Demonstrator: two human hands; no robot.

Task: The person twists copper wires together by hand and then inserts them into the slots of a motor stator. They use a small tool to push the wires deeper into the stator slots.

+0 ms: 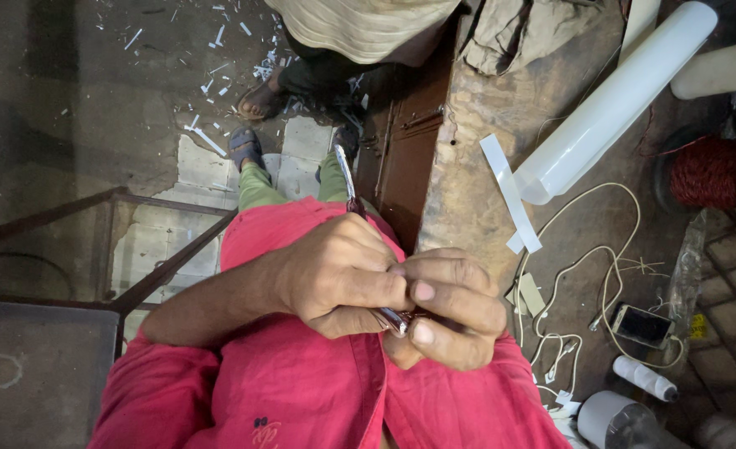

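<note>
Edges: the worn brown surface ran up the right, its long edge just beside both hands; open floor lay left.
Tool: slim shiny metal blade tool with reddish handle, pointing far.
Left grip: left hand clenched around the handle.
Right grip: right hand pinched the tool's near end, touching the left.
</note>
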